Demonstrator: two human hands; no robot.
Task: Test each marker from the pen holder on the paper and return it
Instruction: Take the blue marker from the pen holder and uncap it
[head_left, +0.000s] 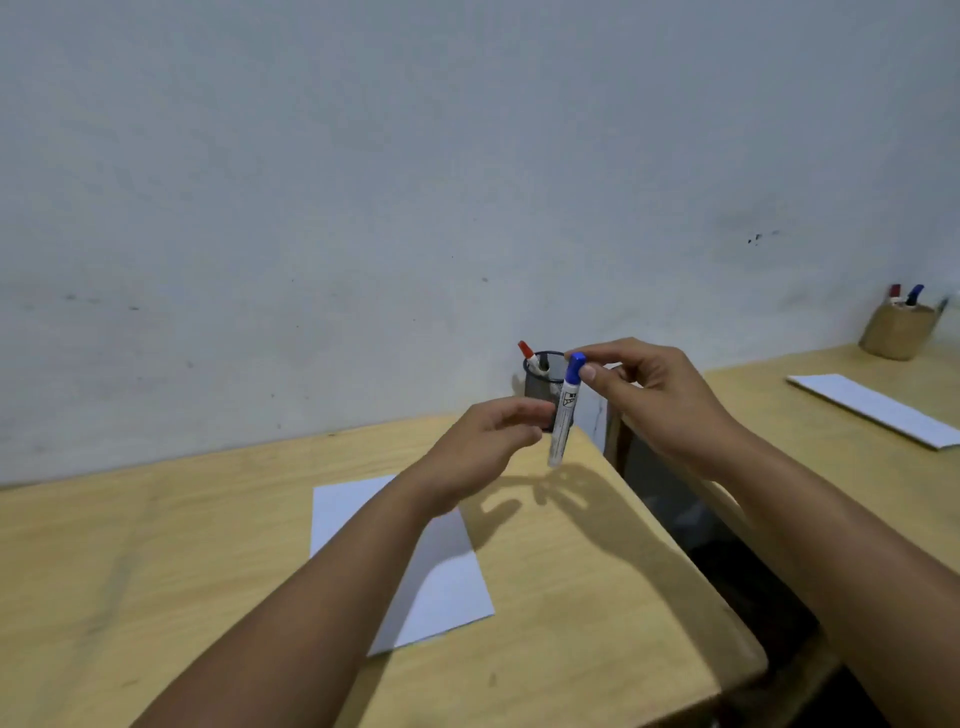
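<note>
Above desk corner, right hand pinching blue marker, left hand grip unclear

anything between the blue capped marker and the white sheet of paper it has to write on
No object lies between them. The blue-capped white marker, pinched at its cap by the right hand, hangs over the wooden table beside the white paper sheet. The left forearm crosses above the sheet, and the cap is on.

A blue-capped marker hung nearly upright over the table.
The right hand pinched its cap. The left hand curled just beside the barrel, before the far pen holder; paper lay nearer.
</note>
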